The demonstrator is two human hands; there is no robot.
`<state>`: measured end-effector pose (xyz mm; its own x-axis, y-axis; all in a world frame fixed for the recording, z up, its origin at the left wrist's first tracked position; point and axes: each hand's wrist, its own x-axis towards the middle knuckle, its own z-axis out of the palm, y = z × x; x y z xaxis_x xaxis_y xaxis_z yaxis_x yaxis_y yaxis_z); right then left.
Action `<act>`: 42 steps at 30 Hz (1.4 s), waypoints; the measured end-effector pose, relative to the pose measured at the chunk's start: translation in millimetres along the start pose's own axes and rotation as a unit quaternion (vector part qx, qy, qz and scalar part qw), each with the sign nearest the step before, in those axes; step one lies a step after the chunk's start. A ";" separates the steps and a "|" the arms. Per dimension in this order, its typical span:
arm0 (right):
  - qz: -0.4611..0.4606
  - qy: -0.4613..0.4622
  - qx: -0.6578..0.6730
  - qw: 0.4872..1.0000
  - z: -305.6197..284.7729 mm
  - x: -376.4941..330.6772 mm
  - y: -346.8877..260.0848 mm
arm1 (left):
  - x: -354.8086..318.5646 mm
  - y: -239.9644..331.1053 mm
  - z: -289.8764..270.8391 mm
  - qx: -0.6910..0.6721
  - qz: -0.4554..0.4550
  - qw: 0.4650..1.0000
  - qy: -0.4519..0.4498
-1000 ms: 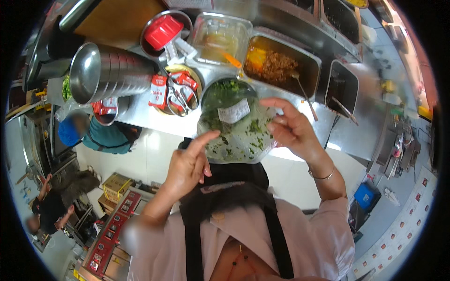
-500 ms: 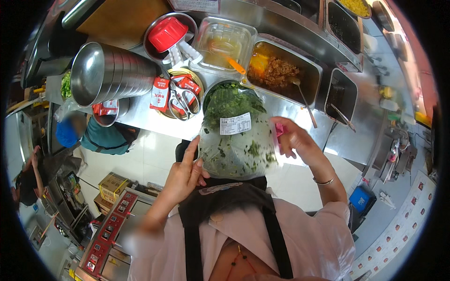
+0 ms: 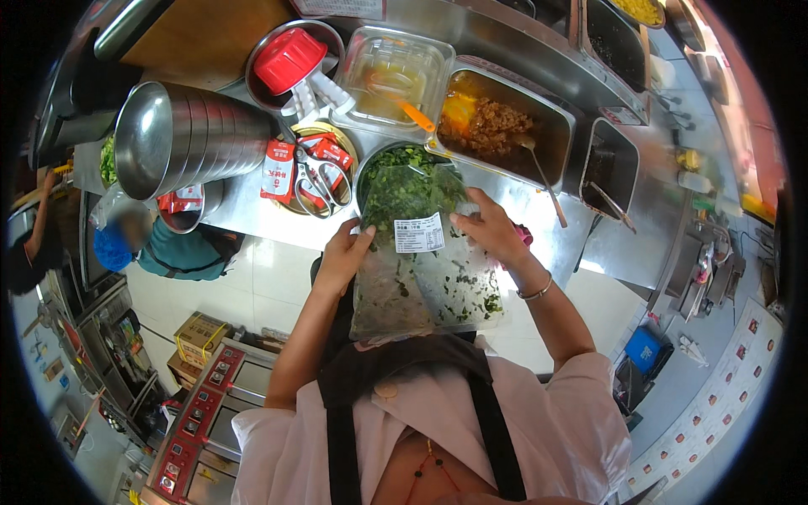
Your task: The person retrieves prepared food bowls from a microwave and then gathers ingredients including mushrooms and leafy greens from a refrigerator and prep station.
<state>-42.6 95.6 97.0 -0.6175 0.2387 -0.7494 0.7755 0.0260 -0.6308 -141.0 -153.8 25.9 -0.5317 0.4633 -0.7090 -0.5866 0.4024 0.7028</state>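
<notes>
I hold a clear plastic bag [image 3: 421,269] of chopped green herbs between both hands, its mouth tipped toward a round bowl [image 3: 380,158] of chopped greens on the steel counter [image 3: 522,202]. My left hand [image 3: 343,252] grips the bag's left edge. On the right side my right hand [image 3: 488,227], with a bracelet at the wrist, pinches it near a white label. Most of the greens sit at the far end of the bag; the near half is nearly flat with scattered bits.
A stack of steel bowls [image 3: 181,135] lies left. Behind are a bowl with a red-capped bottle [image 3: 290,59], a clear tub of yellow liquid [image 3: 396,71], a pan of brown minced food [image 3: 497,126], and a tin with scissors and red packets [image 3: 307,172]. Another person [image 3: 143,244] stands below left.
The bag has gone from held up near my face to stretched flat and tilted toward the bowl. The greens have slid to its far end, and both hands have shifted along its edges.
</notes>
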 end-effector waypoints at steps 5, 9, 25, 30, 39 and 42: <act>-0.208 0.003 -0.122 0.970 12.6 20.8 3.2 | -1.2 6.1 2.7 0.185 0.099 0.977 0.031; -0.284 -0.007 -0.228 0.931 33.3 27.9 -7.5 | -12.3 40.5 18.2 0.288 0.130 0.948 0.022; -0.257 0.021 -0.269 0.928 22.1 34.2 -29.1 | -11.1 6.8 17.0 -0.021 0.009 1.000 -0.001; -0.321 -0.021 -0.328 0.889 59.5 35.9 -20.0 | -13.2 28.3 17.1 -0.041 0.022 0.999 -0.002; -0.329 0.092 -0.270 0.900 22.6 27.1 -24.6 | -21.4 33.5 0.5 -0.110 -0.005 0.994 0.003; -0.221 0.059 -0.187 0.955 5.6 2.4 -28.1 | -35.4 40.2 2.3 -0.097 0.016 0.995 -0.025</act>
<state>-66.5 90.0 111.8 -0.8937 0.2321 -0.3838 0.4483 0.4894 -0.7480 -144.3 -152.2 79.4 -0.5243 0.5139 -0.6790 -0.6792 0.2286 0.6975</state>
